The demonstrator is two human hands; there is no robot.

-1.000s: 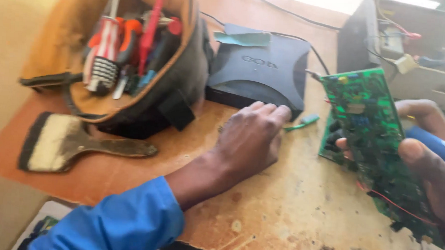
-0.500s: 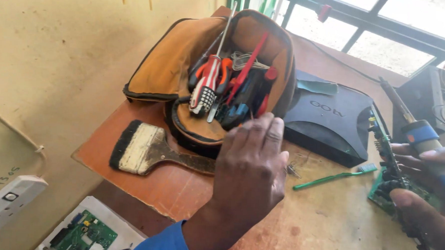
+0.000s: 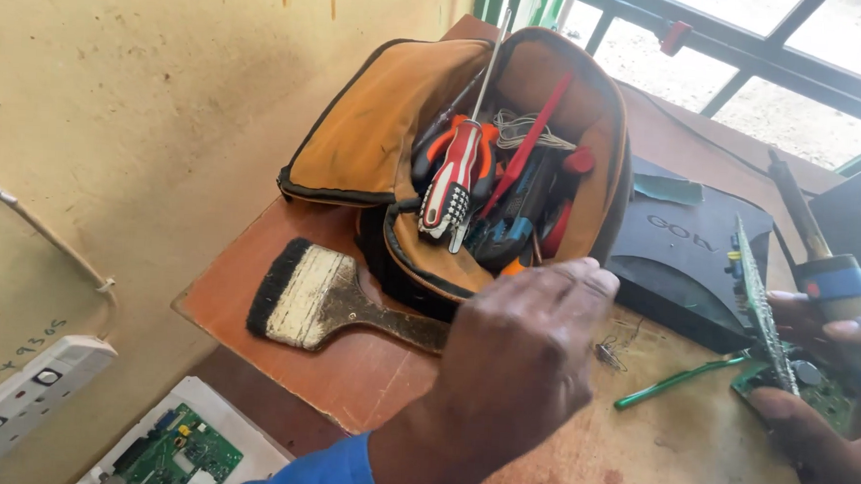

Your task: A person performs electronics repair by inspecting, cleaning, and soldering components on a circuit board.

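— What's the biggest thing on the desk [image 3: 367, 375]?

— The tan tool bag [image 3: 387, 134], lying open at about twelve o'clock from the left hand [image 3: 517, 357]. It's stuffed with tools; a red-and-white-handled screwdriver [image 3: 455, 180] stands out, shaft pointing up toward the window.

— And beside it?

— At two o'clock from that hand, a flat black box [image 3: 686, 268], touching the bag's right side. Past it, at three o'clock, a green circuit board [image 3: 762, 300] held up on edge, nearly edge-on to the view.

— Who's holding it?

— The right hand [image 3: 821, 385], at the far right. Its fingers are wrapped round a soldering iron [image 3: 817, 254] with a blue band, tip pointing up toward the window, and the same hand steadies the board. Exactly how the lower fingers grip I can't tell; the frame cuts them off.

— The left hand?

— Raised above the desk, back of the hand up, wrist bent, blue sleeve [image 3: 319, 469] at the bottom edge. The fingers are loosely curled and together, grasping nothing, tips just in front of the bag's mouth.

— Smaller bits?

— A worn paintbrush [image 3: 326, 300] at nine o'clock from the left hand, bristles left, handle running under it. A thin green tool [image 3: 681, 379] lies flat between the two hands.
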